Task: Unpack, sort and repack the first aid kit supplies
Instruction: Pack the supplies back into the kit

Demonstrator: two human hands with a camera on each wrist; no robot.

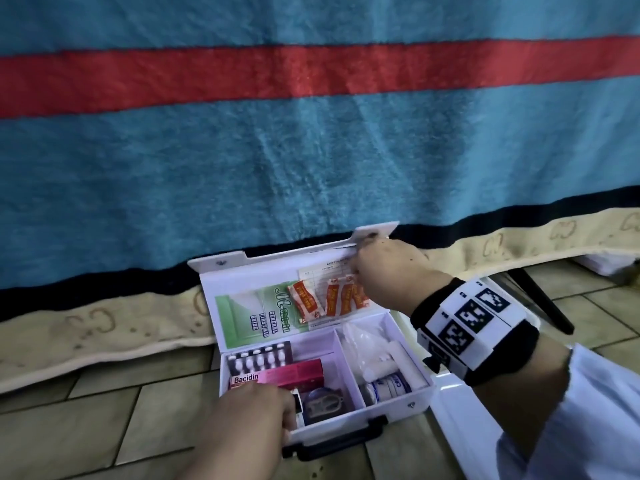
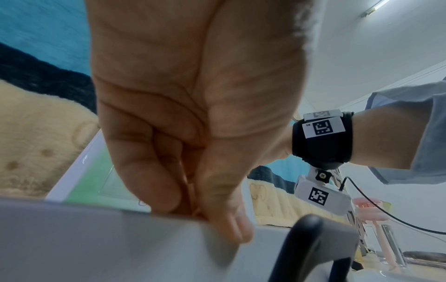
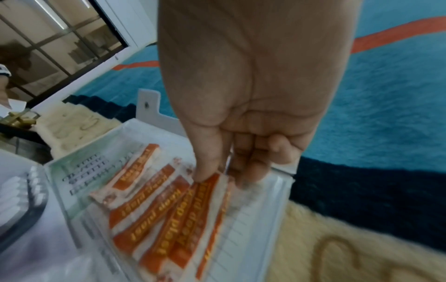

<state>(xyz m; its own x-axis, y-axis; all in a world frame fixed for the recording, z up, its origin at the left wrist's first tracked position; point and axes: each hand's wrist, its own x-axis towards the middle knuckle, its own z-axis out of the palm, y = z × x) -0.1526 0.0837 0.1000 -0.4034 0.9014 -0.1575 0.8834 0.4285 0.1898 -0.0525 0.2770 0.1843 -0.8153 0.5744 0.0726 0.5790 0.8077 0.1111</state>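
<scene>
The white first aid kit (image 1: 388,408) lies open on the floor, its lid (image 1: 216,299) leaning back against the bed. Several orange plaster strips (image 1: 332,297) (image 3: 169,219) sit in the lid over a green guide leaflet (image 1: 263,317). My right hand (image 1: 356,275) (image 3: 217,177) pinches the top of the strips between thumb and fingers. My left hand (image 1: 291,412) (image 2: 205,215) grips the kit's front wall beside the black handle (image 1: 339,441). In the tray lie a blister pack (image 1: 259,358), a pink Bacidin box (image 1: 280,374), white gauze (image 1: 367,341) and a tape roll (image 1: 384,386).
A bed with a blue and red blanket (image 1: 311,150) and a beige padded edge (image 1: 104,327) rises right behind the kit. Tiled floor (image 1: 104,410) spreads to the left. A white panel (image 1: 460,414) lies to the kit's right, and a black leg (image 1: 543,303) slants behind my right wrist.
</scene>
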